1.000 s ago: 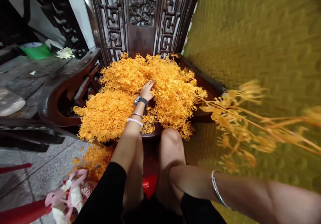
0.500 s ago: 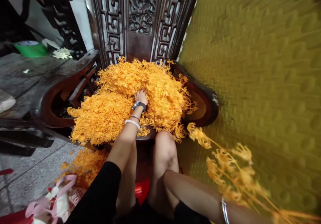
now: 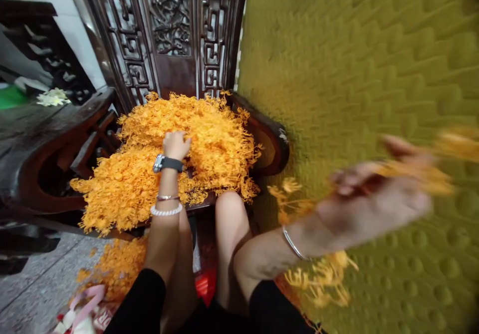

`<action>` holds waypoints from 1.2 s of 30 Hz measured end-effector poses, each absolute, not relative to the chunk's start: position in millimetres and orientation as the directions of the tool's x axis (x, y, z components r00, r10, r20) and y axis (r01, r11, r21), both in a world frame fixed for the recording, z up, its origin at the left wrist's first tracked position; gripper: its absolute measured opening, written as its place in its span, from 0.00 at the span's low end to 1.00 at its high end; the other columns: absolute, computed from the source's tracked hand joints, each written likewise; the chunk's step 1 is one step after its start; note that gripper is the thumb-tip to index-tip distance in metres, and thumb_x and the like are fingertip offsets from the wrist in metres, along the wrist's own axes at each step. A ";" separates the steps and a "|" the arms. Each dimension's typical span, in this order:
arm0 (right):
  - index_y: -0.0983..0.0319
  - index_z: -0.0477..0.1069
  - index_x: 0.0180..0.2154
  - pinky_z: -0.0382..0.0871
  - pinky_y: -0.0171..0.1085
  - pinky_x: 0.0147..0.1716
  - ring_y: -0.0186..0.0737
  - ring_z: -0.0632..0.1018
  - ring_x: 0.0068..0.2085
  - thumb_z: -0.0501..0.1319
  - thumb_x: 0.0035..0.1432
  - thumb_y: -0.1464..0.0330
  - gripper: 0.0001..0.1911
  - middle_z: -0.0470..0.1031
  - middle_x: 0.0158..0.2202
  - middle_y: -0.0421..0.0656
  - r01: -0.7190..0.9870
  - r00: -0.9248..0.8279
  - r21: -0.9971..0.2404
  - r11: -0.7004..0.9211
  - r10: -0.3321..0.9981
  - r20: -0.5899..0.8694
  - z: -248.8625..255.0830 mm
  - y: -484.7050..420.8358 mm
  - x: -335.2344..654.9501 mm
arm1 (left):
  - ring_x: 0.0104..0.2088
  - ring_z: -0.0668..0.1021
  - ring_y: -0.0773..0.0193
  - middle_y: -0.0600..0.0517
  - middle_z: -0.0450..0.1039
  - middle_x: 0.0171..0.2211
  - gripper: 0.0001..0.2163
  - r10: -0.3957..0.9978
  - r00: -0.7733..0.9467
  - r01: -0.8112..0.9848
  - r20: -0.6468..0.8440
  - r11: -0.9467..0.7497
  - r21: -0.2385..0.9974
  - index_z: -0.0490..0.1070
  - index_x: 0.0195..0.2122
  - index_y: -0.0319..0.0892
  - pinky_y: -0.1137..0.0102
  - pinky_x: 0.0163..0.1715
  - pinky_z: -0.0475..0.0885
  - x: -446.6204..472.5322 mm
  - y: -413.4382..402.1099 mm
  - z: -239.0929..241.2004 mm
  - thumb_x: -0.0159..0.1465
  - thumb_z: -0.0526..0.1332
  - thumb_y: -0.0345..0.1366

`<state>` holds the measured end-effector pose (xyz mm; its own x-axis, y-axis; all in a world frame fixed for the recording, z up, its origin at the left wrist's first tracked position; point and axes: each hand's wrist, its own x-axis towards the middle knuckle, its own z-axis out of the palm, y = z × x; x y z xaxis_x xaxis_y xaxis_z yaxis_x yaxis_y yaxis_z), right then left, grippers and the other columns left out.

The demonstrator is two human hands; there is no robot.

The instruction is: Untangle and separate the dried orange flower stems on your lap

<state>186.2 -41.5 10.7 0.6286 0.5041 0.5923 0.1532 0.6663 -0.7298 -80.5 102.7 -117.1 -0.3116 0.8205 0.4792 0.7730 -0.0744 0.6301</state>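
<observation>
A large heap of orange thready artificial flowers (image 3: 123,189) covers the seat of a dark carved wooden chair (image 3: 175,77). Into its middle reaches my left hand (image 3: 176,145), a watch and bracelets on the wrist; the fingers curl down among the blooms and their tips are hidden. Out to the right, smeared by motion, my right hand (image 3: 377,194) is closed around an orange flower spray (image 3: 415,171). More orange blooms (image 3: 322,279) hang below and beside that forearm; whether they belong to the same spray I cannot tell.
An olive-yellow textured surface (image 3: 337,74) rises along the right side. Loose orange bits (image 3: 116,264) lie on the grey floor at left, near a bag with a pink handle (image 3: 88,304). Dark wooden furniture at left bears a white flower (image 3: 53,97) and a green item (image 3: 11,97).
My right hand has come into view, raised at the right with orange blooms. The left hand has lifted slightly within the heap, showing more of its back. The view has turned to the right.
</observation>
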 end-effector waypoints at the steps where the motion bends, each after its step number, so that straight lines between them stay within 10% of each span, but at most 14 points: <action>1: 0.60 0.72 0.34 0.50 0.29 0.15 0.24 0.59 0.16 0.52 0.59 0.59 0.15 0.61 0.19 0.35 0.164 0.568 -0.715 0.680 0.527 0.632 10.6 -35.5 181.6 | 0.45 0.73 0.49 0.44 0.77 0.37 0.11 0.810 -0.300 0.756 0.503 -0.120 0.644 0.75 0.36 0.41 0.50 0.48 0.65 -78.4 92.6 -105.3 0.56 0.59 0.39; 8: 0.62 0.74 0.35 0.55 0.29 0.22 0.25 0.59 0.21 0.56 0.56 0.62 0.12 0.60 0.20 0.34 0.129 -0.061 -0.798 0.589 0.808 0.586 -2.0 5.7 142.1 | 0.48 0.74 0.59 0.49 0.75 0.44 0.24 0.791 -0.075 0.288 0.607 -0.566 0.772 0.69 0.49 0.44 0.58 0.46 0.70 -26.5 27.3 -28.2 0.64 0.43 0.51; 13: 0.62 0.71 0.31 0.59 0.31 0.28 0.28 0.62 0.25 0.57 0.55 0.63 0.09 0.65 0.25 0.36 0.070 -0.251 -0.785 0.615 0.773 0.583 -8.2 17.0 116.8 | 0.47 0.75 0.60 0.49 0.74 0.45 0.18 0.767 -0.095 0.125 0.635 -0.624 0.772 0.71 0.47 0.44 0.62 0.48 0.70 -2.4 14.5 -19.2 0.61 0.54 0.47; 21: 0.61 0.64 0.25 0.54 0.31 0.21 0.27 0.57 0.22 0.58 0.54 0.62 0.11 0.56 0.21 0.34 -0.166 -0.371 -0.862 0.478 0.780 0.504 -14.6 22.3 95.0 | 0.49 0.74 0.61 0.47 0.73 0.47 0.15 0.796 0.004 -0.212 0.605 -0.591 0.778 0.71 0.47 0.43 0.65 0.52 0.65 -14.3 11.6 -18.5 0.62 0.55 0.41; 28: 0.61 0.65 0.25 0.57 0.30 0.18 0.27 0.64 0.21 0.58 0.53 0.60 0.12 0.61 0.22 0.35 -0.267 -0.425 -0.914 0.305 0.814 0.396 -14.3 20.7 92.4 | 0.25 0.75 0.69 0.48 0.77 0.38 0.14 0.884 -0.066 -0.305 0.462 -0.459 0.835 0.75 0.40 0.42 0.75 0.20 0.68 -18.0 8.9 -21.2 0.61 0.56 0.43; 36: 0.61 0.56 0.17 0.46 0.31 0.16 0.24 0.52 0.17 0.59 0.53 0.64 0.18 0.50 0.15 0.32 -0.536 -0.280 -0.801 0.267 0.839 0.467 -24.7 26.6 62.5 | 0.41 0.77 0.62 0.47 0.77 0.39 0.14 0.892 -0.217 -0.577 0.396 -0.444 0.685 0.76 0.33 0.40 0.72 0.34 0.74 -1.5 15.0 -20.5 0.61 0.55 0.42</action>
<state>62.5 26.6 -24.7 -0.2798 0.8389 0.4669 -0.5359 0.2671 -0.8009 -1.5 15.0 -20.5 -0.2170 0.8922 0.3960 -0.5774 -0.4444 0.6849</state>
